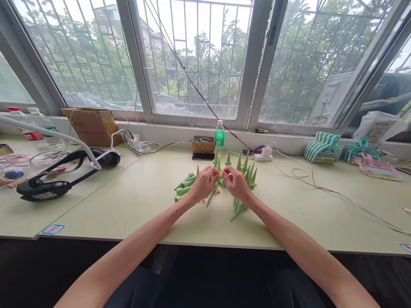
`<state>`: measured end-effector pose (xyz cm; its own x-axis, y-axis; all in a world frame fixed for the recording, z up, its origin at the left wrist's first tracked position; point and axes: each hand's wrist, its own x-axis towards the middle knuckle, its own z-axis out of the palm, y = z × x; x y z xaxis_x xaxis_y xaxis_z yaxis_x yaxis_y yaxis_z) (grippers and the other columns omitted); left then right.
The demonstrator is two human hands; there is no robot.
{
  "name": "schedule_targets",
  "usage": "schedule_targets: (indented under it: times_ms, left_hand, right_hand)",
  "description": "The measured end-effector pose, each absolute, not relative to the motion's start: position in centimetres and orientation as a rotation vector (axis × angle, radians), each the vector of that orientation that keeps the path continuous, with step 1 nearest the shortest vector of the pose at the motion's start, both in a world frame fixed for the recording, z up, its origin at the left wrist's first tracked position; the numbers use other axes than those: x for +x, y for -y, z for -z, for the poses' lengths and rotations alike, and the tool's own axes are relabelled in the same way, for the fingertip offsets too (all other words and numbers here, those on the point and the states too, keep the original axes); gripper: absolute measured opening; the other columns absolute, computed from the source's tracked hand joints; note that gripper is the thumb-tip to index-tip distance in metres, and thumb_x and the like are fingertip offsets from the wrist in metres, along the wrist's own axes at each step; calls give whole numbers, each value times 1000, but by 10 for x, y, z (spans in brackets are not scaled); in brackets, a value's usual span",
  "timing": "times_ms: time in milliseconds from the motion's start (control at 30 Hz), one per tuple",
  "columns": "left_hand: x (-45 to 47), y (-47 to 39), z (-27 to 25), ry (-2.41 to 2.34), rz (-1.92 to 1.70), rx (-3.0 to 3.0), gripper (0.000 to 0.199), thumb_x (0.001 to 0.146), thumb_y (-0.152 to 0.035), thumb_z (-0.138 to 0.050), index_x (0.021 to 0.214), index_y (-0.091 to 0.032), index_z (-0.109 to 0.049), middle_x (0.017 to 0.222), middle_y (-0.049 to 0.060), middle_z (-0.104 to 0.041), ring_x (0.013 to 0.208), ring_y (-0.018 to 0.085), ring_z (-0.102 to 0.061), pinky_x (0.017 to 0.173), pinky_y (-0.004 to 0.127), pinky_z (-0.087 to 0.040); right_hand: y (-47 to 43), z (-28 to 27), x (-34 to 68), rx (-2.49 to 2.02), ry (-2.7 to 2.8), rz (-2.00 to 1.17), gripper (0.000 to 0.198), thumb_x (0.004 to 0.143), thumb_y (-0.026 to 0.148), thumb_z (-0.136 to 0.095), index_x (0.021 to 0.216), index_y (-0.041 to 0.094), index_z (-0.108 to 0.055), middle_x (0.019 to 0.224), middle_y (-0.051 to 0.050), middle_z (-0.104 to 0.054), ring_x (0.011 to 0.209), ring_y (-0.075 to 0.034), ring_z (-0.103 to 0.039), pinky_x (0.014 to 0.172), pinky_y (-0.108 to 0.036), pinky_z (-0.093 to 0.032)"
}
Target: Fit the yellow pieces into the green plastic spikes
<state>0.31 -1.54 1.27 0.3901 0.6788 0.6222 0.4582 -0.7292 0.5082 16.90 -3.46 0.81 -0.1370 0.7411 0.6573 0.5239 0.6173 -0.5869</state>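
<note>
My left hand (204, 183) and my right hand (236, 183) meet over the middle of the table, thumbs and fingertips pinched close together. What sits between the fingertips is too small and covered to make out. Pointed green plastic cones (239, 161) stand upright behind and beside my right hand. More green cones (239, 210) lie below it, tips toward me. To the left of my left hand lie several green tube-like pieces (183, 191). Small yellow pieces (217, 191) are scattered beneath the hands, and some appear among the standing cones.
Behind the cones stand a green-labelled bottle (219, 136), a small cardboard box (203, 145) and a dark phone (203, 157). A black headset (46, 188) lies left. Teal plastic pieces (322, 148) and a white cable (340, 194) occupy the right. Windows (195, 60) line the back.
</note>
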Motion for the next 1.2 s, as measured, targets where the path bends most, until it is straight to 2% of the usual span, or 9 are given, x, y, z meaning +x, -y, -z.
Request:
schedule_targets:
  times_ms: [167,433,867,1200]
  left_hand:
    - [4,17,-16,-984,-1234,2279,26,94,-36,-46,84,-16,-57,87,2,-57,56,7,-42,58,22,-39]
    - [2,15,-17,-1014,-1184,2081,33,90,-46,-48,79,-16,-57,64,-3,-52,50,8,-38,48,21,-31]
    - [2,14,-16,-1086,-1218,2108,33,90,-45,-48,77,-16,-57,66,-3,-53,50,8,-35,48,20,-31]
    - [3,16,-18,-1048,-1214,2135,32,89,-45,-48,77,-17,-57,70,-1,-56,53,8,-42,51,21,-36]
  right_hand:
    - [35,-9,169,-991,1789,-306,19,95,34,-42,86,19,-51,75,0,-58,51,-10,-49,53,-23,-38]
    - [37,-10,169,-981,1819,-317,18,95,34,-44,86,20,-50,79,0,-59,49,-9,-46,51,-23,-35]
    - [35,-8,168,-990,1825,-307,18,94,35,-44,86,20,-51,83,-2,-62,50,-9,-46,50,-24,-33]
    - [35,-8,169,-1017,1813,-300,19,95,34,-43,86,20,-51,79,-1,-59,52,-10,-47,52,-24,-34]
